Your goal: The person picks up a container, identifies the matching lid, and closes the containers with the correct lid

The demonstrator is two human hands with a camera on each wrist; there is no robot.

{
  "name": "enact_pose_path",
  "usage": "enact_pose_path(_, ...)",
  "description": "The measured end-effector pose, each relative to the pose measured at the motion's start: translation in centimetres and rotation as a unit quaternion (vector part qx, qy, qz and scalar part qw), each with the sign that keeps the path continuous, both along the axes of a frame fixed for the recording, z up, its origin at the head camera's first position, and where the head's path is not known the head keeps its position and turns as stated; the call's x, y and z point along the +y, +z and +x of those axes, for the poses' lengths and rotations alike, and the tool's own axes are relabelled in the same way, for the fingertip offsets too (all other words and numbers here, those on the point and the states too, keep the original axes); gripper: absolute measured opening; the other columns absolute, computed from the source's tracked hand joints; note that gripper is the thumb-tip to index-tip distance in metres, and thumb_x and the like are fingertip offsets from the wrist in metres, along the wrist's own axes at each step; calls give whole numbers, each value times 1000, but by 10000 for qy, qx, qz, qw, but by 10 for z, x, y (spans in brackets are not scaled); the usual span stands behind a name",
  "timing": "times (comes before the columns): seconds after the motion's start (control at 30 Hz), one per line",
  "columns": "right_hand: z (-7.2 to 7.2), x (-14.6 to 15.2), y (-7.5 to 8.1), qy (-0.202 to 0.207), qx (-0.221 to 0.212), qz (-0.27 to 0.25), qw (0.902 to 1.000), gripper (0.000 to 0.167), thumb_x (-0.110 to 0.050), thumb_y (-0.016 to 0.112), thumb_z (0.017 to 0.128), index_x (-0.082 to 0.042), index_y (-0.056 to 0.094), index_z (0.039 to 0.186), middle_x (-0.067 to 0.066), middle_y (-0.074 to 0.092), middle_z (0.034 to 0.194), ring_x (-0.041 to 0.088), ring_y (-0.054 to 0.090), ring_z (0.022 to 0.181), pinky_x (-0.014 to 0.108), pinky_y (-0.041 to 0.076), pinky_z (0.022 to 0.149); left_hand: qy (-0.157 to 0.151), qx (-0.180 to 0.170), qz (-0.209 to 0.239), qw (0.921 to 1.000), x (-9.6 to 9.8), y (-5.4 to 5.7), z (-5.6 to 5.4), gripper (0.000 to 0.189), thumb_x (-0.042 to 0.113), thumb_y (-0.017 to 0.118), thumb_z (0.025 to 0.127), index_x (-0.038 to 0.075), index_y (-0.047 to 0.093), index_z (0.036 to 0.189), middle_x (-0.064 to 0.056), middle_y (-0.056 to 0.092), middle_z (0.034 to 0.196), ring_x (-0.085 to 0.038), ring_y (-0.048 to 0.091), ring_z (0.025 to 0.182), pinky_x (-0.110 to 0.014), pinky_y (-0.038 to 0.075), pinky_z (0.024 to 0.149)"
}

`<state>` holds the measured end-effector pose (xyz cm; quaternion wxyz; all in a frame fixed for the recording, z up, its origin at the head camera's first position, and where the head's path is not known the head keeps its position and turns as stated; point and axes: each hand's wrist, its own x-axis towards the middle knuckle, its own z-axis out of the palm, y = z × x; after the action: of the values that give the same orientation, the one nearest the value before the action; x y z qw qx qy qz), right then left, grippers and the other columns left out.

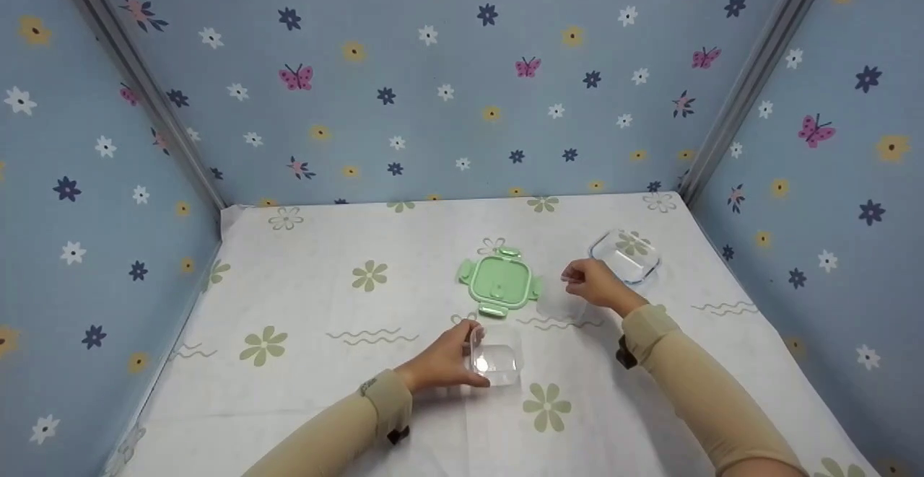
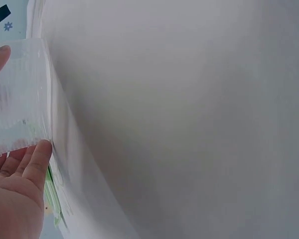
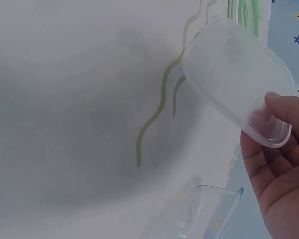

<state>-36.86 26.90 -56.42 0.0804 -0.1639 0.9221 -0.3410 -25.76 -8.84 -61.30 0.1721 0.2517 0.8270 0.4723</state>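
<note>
My left hand [image 1: 444,361] grips a clear plastic container [image 1: 497,358] from its left side, thumb at the near side and fingers at the far side. In the left wrist view the thumb and fingers span the container's ribbed wall [image 2: 20,89], its edge close to the tablecloth. Farther right, my right hand [image 1: 598,286] pinches a translucent plastic lid [image 3: 234,74] by one corner, between thumb and fingers. The lid is tilted above the cloth. A green snap-on lid [image 1: 500,282] with side clips lies between the two hands, farther back.
Behind the right hand stands a clear rectangular container [image 1: 613,253] with a bluish rim. A white tablecloth [image 1: 303,304] with green flowers and wavy lines covers the table. Blue flowered panels [image 1: 447,66] rise at the back and on both sides, with grey posts at the corners.
</note>
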Motion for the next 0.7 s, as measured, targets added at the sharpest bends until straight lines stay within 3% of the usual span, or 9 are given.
enact_pose_path(0.17, 2, 0, 4, -146, -59, -65, 9999, 9, 3, 71, 98, 8, 71, 105, 7, 68, 89, 14, 57, 80, 26, 49, 72, -29, 47, 65, 10000, 0, -1, 0, 92, 23, 100, 75, -1, 46, 146, -21, 59, 148, -43, 60, 140, -54, 48, 122)
enact_pose_path(0.37, 2, 2, 7, -286, -81, -227, 9993, 11, 2, 71, 100, 9, 71, 108, 10, 69, 93, 16, 59, 83, 25, 51, 72, -8, 55, 43, 10000, 0, -2, -1, 95, 25, 101, 74, 0, 45, 147, -23, 58, 151, -43, 60, 140, -54, 47, 123)
enact_pose_path(0.7, 2, 1, 15, -570, -29, -578, 9967, 9, 0, 70, 101, 5, 71, 108, 10, 68, 94, 14, 62, 83, 22, 54, 70, -73, -77, -70, 9999, -6, 5, 1, 111, 28, 102, 75, 2, 37, 161, -22, 47, 164, -44, 55, 146, -55, 43, 126)
